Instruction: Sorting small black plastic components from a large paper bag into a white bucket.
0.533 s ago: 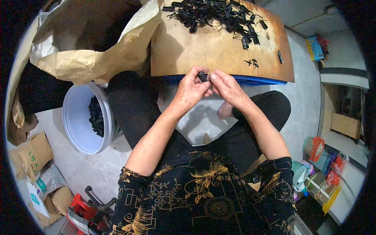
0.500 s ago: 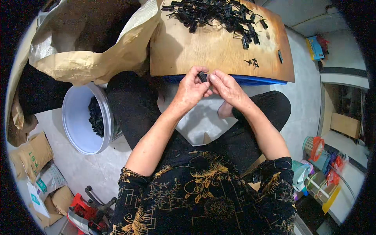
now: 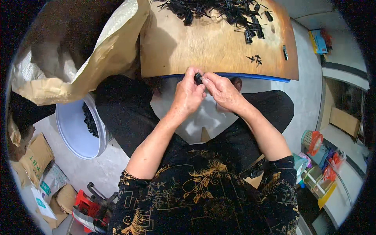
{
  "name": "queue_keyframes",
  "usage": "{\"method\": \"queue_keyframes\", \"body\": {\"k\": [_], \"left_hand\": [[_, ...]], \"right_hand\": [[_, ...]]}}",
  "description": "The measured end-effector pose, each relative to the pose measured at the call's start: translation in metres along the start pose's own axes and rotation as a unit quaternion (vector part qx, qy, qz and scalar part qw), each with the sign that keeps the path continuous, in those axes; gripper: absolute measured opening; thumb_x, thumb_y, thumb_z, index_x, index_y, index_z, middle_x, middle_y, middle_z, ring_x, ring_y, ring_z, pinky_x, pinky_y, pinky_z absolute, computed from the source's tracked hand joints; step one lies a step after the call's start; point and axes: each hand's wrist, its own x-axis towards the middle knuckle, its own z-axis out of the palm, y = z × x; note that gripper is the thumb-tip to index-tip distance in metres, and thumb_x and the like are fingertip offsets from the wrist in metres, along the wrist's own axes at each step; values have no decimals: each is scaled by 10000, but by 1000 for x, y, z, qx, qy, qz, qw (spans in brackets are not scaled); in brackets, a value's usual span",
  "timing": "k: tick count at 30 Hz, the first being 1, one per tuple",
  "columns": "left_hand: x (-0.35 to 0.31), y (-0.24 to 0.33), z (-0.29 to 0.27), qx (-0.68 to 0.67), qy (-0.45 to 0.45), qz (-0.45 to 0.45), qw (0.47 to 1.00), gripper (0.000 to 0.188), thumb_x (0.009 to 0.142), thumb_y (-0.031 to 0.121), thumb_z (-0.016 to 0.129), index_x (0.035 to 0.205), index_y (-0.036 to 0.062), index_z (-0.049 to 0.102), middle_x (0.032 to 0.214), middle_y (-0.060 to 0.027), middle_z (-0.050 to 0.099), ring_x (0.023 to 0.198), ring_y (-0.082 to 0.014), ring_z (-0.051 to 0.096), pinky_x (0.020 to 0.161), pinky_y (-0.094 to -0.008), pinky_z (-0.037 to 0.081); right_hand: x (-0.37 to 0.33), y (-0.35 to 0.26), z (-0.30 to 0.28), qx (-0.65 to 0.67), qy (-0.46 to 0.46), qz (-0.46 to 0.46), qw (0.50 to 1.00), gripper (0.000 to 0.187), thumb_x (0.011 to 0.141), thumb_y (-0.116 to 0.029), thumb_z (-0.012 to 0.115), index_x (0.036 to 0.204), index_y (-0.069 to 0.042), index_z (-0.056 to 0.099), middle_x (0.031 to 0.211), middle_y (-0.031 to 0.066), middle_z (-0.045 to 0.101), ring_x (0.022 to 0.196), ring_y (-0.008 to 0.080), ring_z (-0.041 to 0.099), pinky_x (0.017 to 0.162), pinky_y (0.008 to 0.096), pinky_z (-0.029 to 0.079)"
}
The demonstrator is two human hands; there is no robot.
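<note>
Between my hands, just off the near edge of the wooden board (image 3: 188, 58), is a small black plastic part (image 3: 198, 78). The fingers of my left hand (image 3: 187, 91) close around it from the left. My right hand (image 3: 222, 90) pinches at its right side with thumb and forefinger; fingertips hide much of the part. A heap of black plastic parts with thin stems (image 3: 219, 11) lies at the far side of the board. Several tiny black pieces (image 3: 256, 59) rest nearer, on the right. Beside them, close to the right edge, lies a small dark tool-like item (image 3: 285, 52).
On my left stands a white bucket (image 3: 70, 129) with black parts (image 3: 89, 119) inside. Above it gapes a large tan woven sack (image 3: 51, 88). Packed bags (image 3: 37, 156) and a red object (image 3: 84, 205) are at lower left. Shelves with plastic bags (image 3: 333, 168) line the right.
The view has shifted slightly, and the sack now hangs lower over the bucket. The black part has turned a little between my fingers; both hands stay together on it.
</note>
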Motion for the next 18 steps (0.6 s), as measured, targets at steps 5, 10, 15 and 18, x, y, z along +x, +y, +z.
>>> {"method": "queue_keyframes", "body": {"k": [5, 10, 15, 18], "left_hand": [[0, -1, 2, 114, 92, 60, 987, 283, 777, 6, 545, 1027, 50, 421, 655, -150, 567, 583, -262, 607, 534, -360, 468], [3, 3, 0, 137, 119, 111, 977, 274, 783, 11, 547, 1026, 44, 424, 720, -160, 576, 607, -266, 596, 548, -352, 460], [9, 13, -6, -104, 83, 100, 986, 204, 859, 95, 536, 1027, 48, 431, 745, -28, 547, 578, -91, 535, 494, -204, 416], [3, 18, -13, -269, 13, 41, 962, 199, 876, 84, 499, 1062, 58, 431, 769, -54, 551, 592, -107, 546, 494, -197, 429]], "right_hand": [[7, -4, 5, 6, 16, 2, 1000, 182, 920, -162, 439, 903, 11, 494, 708, 93, 509, 663, 157, 486, 632, 312, 419], [12, 3, 8, 36, 35, -9, 999, 193, 931, -184, 430, 940, -2, 493, 721, 71, 511, 672, 122, 484, 620, 285, 418], [12, 0, 0, 136, 69, -19, 988, 234, 944, -228, 418, 1016, -16, 486, 752, 18, 520, 666, 100, 480, 611, 254, 415], [6, -3, -1, 235, 41, 43, 970, 238, 933, -245, 448, 1015, -29, 505, 747, -6, 520, 591, 38, 449, 469, 181, 349]]}}
